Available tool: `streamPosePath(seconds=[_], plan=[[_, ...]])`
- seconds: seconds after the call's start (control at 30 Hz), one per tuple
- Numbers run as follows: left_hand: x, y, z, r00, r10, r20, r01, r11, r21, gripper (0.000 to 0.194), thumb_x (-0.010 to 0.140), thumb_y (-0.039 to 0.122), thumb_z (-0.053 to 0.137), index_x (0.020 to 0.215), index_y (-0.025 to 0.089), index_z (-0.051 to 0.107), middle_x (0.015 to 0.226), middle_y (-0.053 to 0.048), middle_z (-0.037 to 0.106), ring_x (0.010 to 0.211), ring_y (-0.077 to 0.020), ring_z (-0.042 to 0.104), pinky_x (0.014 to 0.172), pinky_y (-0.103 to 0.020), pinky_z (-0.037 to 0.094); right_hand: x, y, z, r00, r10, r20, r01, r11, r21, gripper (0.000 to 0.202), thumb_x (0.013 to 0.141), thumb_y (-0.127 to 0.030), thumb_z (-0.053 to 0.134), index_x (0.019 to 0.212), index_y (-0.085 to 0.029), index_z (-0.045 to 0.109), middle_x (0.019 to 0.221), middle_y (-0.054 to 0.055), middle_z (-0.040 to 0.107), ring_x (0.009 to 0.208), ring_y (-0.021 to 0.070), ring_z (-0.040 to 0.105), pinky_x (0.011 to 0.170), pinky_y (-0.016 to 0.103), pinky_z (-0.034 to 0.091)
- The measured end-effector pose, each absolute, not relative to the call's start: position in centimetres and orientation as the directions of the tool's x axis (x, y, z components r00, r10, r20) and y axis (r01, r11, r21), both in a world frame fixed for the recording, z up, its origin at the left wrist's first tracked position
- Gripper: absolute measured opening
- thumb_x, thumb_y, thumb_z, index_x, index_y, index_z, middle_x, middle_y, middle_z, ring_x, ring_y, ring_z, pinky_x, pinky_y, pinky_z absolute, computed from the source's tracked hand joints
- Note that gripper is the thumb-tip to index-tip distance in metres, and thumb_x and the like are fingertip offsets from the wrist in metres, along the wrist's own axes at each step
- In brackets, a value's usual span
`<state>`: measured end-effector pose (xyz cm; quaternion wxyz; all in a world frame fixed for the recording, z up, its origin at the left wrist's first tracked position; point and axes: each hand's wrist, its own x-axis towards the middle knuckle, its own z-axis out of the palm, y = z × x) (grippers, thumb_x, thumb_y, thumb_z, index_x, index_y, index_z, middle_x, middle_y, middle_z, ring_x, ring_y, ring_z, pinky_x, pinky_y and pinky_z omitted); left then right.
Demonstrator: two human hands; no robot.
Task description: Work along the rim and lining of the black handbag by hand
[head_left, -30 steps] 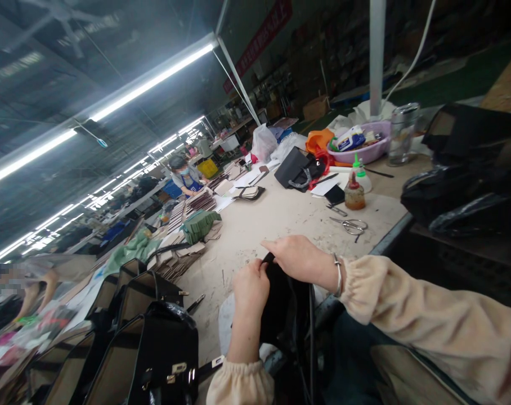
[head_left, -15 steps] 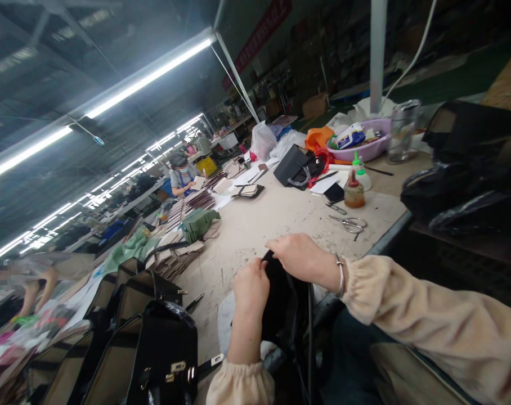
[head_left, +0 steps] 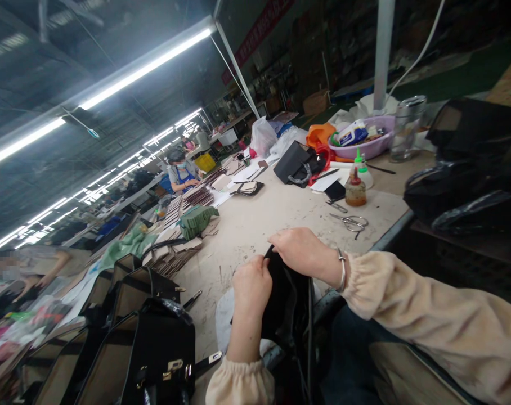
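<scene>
Between my hands hangs a black bag piece (head_left: 285, 304), soft and dark, at the near edge of the worktable (head_left: 255, 219). My left hand (head_left: 251, 287) pinches its upper edge, thumb against the fingers. Close beside it, my right hand (head_left: 301, 253) grips the same edge a little farther along, with the fingers curled over it. The lower part of the piece drops below the table edge into shadow, and its full shape cannot be made out. A white sheet (head_left: 224, 320) lies partly under my left forearm.
Black handbags (head_left: 162, 349) with metal clasps crowd the left. Scissors (head_left: 352, 222), a glue bottle (head_left: 355, 191) and a purple basin (head_left: 367, 147) are on the right. Stacked brown pieces (head_left: 171, 259) lie ahead. A co-worker (head_left: 182, 171) sits beyond; another person's arm (head_left: 48, 270) shows left.
Both hands keep their hold on the black piece, the right shifting up very slightly. The view has tilted a little. The far co-worker's hands have lowered, and the pale piece held there is no longer seen.
</scene>
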<state>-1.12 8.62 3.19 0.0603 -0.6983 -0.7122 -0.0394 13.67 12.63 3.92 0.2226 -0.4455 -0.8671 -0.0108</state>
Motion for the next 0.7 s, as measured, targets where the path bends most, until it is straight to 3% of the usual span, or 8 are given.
streamPosePath(seconds=[0.57,0.7], plan=[[-0.6,8.2,2.9,0.019,0.986,0.165,1.0,-0.016,-0.016,0.025,0.094,0.029,0.042,0.081,0.02,0.06,0.073,-0.005,0.065,0.07,-0.0215,0.062,0.058,-0.028,0.033,13.62,12.75,4.27,-0.503,0.782,0.368,0.772,0.598,-0.216,0.017,0.084,-0.015,0.046,0.082,-0.016,0.063,0.082,0.008,0.065,0.076,0.0206,0.062,0.062,0.028,0.042],[-0.23,8.37,3.18,0.012,0.987,0.161,1.0,-0.016,0.022,0.021,0.094,0.032,0.042,0.095,0.023,0.061,0.076,-0.005,0.066,0.074,-0.023,0.063,0.062,-0.029,0.038,13.27,12.66,4.37,-0.502,0.788,0.357,0.765,0.597,-0.243,0.017,0.082,-0.013,0.047,0.083,-0.014,0.064,0.082,0.009,0.065,0.076,0.0212,0.062,0.063,0.029,0.044]])
